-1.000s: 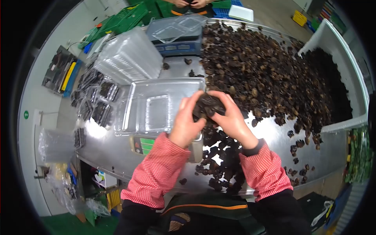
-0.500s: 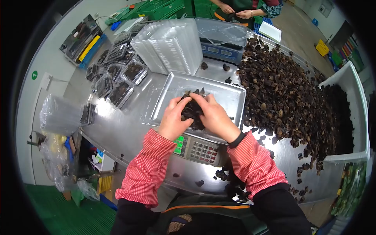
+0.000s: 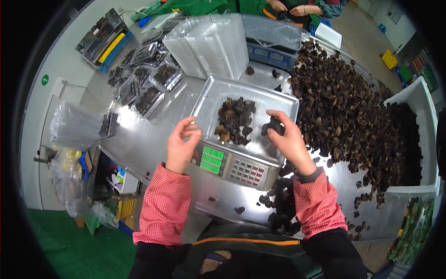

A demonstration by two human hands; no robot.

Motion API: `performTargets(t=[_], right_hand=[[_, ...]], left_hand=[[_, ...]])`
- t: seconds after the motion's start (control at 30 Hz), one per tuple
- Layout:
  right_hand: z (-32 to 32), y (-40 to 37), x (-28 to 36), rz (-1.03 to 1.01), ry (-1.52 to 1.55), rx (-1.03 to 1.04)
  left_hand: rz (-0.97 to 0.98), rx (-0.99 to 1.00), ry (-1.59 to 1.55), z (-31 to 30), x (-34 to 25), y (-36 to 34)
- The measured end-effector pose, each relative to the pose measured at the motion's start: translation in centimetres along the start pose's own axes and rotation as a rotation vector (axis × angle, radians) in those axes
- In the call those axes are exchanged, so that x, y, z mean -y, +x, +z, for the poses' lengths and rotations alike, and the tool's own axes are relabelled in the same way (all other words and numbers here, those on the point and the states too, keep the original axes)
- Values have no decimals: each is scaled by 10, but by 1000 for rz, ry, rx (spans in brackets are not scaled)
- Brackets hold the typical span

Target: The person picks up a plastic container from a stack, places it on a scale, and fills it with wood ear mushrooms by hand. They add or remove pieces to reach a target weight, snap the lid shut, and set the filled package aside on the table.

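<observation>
Dark wood ear mushrooms (image 3: 236, 120) lie in what looks like a clear plastic tray on the metal pan (image 3: 291, 104) of a digital scale (image 3: 223, 168) with a lit green display. My right hand (image 3: 293, 145) is over the pan's right side, its thumb and fingers closed on a few dark mushroom pieces (image 3: 273, 125). At the pan's left edge, my left hand (image 3: 182, 146) hangs with fingers curved and apart, holding nothing.
A big heap of mushrooms (image 3: 339, 97) spreads on the right, beside a white foam box (image 3: 429, 135). Behind the scale stand stacked clear trays (image 3: 209, 46) and a second scale (image 3: 269, 56). Filled packs (image 3: 148, 100) sit left. Another person's hands (image 3: 297, 9) show at the back.
My hands have moved apart from the mushroom clump, leaving it lying in the pan. The left went to the left edge; the right moved right with pieces in it. The view shifted slightly.
</observation>
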State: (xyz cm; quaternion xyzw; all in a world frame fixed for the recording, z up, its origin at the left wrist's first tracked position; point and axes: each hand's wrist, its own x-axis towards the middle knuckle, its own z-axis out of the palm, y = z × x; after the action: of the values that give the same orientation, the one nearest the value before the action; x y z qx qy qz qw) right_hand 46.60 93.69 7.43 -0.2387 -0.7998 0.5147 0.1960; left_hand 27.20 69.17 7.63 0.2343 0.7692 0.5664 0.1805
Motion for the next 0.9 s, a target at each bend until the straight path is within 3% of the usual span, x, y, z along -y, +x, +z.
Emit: performTargets(t=[0.17,0.27,0.53,0.67,0.77,0.87,0.9], right_hand=[[-6,-11,1,-8,-81,-2],[-6,-12,5,11,-63,16],[7,-5,20,-126,2,-49],[-36,-19,26,-220,-294,157],[-65,-42,16,-76,-674,488],[-69,-37,7,-32,-773,340],[-66,-27,4,-43,-659,268]], left_hand=[[-360,-119,-373,-7,-2,-27],[-459,-93,-573,-7,9,-35],[-525,-168,-810,-2,36,-11],[-522,-302,-893,-5,44,13],[-441,-349,-827,3,18,16],[-19,-149,-439,10,47,20],[179,-84,-164,21,40,13]])
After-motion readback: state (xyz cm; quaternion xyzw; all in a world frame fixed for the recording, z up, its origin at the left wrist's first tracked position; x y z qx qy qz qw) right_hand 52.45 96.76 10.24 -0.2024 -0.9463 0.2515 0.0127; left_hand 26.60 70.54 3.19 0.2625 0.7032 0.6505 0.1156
